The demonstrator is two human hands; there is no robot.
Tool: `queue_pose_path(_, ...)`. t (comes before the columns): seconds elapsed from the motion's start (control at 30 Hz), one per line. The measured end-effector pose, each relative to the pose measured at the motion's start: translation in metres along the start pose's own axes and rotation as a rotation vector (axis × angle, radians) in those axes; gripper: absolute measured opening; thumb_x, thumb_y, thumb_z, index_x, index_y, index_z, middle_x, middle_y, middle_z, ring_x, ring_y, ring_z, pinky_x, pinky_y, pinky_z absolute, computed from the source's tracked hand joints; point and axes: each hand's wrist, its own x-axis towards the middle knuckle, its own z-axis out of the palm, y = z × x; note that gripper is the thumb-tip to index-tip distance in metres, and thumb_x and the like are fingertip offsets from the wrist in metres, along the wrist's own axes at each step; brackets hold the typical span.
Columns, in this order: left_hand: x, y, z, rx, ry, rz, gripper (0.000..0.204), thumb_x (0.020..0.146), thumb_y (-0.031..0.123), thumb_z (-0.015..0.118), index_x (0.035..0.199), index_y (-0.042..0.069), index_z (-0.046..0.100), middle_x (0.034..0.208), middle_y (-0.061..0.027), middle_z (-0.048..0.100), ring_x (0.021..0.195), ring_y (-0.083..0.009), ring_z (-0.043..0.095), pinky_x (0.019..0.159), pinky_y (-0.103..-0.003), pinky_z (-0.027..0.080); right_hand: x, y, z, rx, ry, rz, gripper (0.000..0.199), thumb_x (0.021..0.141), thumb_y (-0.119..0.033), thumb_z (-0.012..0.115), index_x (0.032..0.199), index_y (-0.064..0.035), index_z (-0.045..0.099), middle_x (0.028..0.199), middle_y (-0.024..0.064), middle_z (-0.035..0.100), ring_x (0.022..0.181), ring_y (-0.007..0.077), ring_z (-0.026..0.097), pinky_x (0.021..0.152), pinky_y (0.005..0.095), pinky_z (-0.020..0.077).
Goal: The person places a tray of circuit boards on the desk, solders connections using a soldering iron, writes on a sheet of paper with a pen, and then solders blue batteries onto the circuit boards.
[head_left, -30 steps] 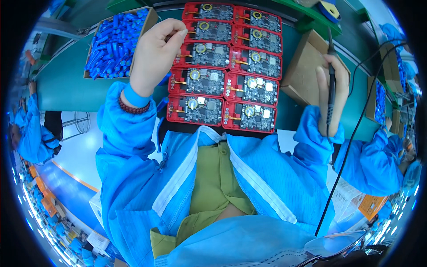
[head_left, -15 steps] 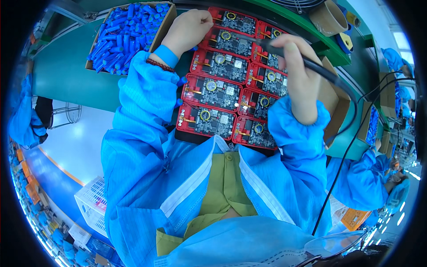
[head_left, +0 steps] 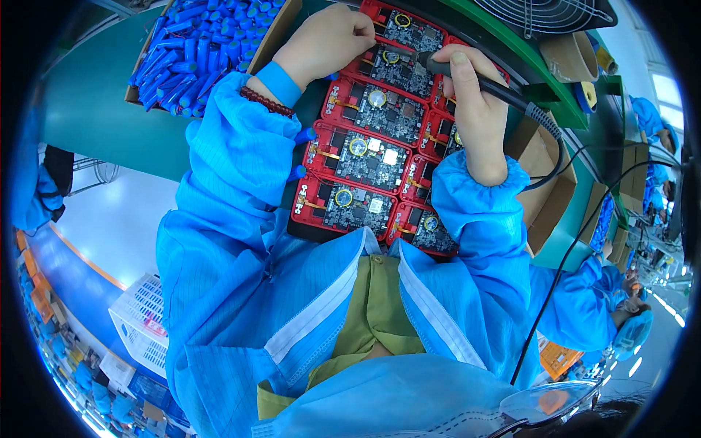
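Two columns of red open housings with dark circuit boards (head_left: 365, 157) lie in front of me; most boards carry a round yellow-rimmed part. At the left edge of the upper housings, my left hand (head_left: 328, 44) is closed in a pinch, and what its fingertips hold is hidden. My right hand (head_left: 478, 106) grips the black handle of a soldering iron (head_left: 504, 93) like a pen. The iron points left over a board in the second row from the top; its thin tip is hard to make out. Blue cylindrical batteries (head_left: 305, 135) stick out beside the housings, below my left wrist.
A cardboard box of blue batteries (head_left: 197, 55) stands at the far left. On the right are an open cardboard box (head_left: 551, 186), a green rail (head_left: 544, 80), a fan grille (head_left: 548, 14) and a roll (head_left: 584, 95). The iron's cable (head_left: 561, 153) loops down beside the box.
The whole view has shifted, with the housings now farther right. My right hand with the soldering iron has moved left, closer over the boards. My left hand keeps its pinch at the upper housings' edge.
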Motion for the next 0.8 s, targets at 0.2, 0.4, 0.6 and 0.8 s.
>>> queue_pose_path(0.2, 0.0, -0.005, 0.002, 0.035, 0.008, 0.029, 0.014, 0.084, 0.017, 0.061, 0.087, 0.004, 0.064, 0.085, -0.0126, 0.056, 0.078, -0.0265, 0.058, 0.07, -0.034, 0.047, 0.0, 0.0, 0.002, -0.001, 0.004, -0.001, 0.024, 0.095, -0.024, 0.053, 0.093, -0.0029, 0.064, 0.076, 0.0006, 0.057, 0.066, 0.0068, 0.047, 0.058, 0.0229, 0.039)
queue_pose_path(0.4, 0.004, -0.003, 0.006, 0.071, 0.036, 0.012, 0.011, 0.081, 0.013, 0.06, 0.083, 0.004, 0.064, 0.081, -0.015, 0.056, 0.078, -0.0309, 0.057, 0.072, -0.038, 0.046, -0.001, -0.001, 0.001, -0.032, -0.018, -0.006, 0.023, 0.095, -0.023, 0.054, 0.093, -0.0025, 0.064, 0.08, 0.002, 0.06, 0.069, 0.0084, 0.05, 0.062, 0.0238, 0.0411)
queue_pose_path(0.6, -0.001, 0.01, -0.004, -0.06, 0.18, 0.275, 0.009, 0.079, 0.01, 0.06, 0.077, 0.002, 0.063, 0.082, -0.0189, 0.056, 0.081, -0.0353, 0.055, 0.073, -0.042, 0.045, -0.003, -0.005, -0.002, -0.002, 0.009, -0.029, 0.023, 0.094, -0.023, 0.054, 0.094, -0.0028, 0.065, 0.08, 0.0018, 0.06, 0.07, 0.0082, 0.05, 0.063, 0.024, 0.0415)
queue_pose_path(0.8, 0.0, 0.02, -0.007, 0.04, 0.046, 0.009, 0.009, 0.079, 0.009, 0.06, 0.076, 0.002, 0.064, 0.08, -0.0185, 0.056, 0.08, -0.0347, 0.055, 0.073, -0.041, 0.045, -0.003, -0.004, -0.002, -0.017, 0.017, -0.014, 0.022, 0.094, -0.023, 0.055, 0.094, -0.0034, 0.065, 0.078, 0.0008, 0.058, 0.067, 0.007, 0.049, 0.06, 0.0233, 0.0407)
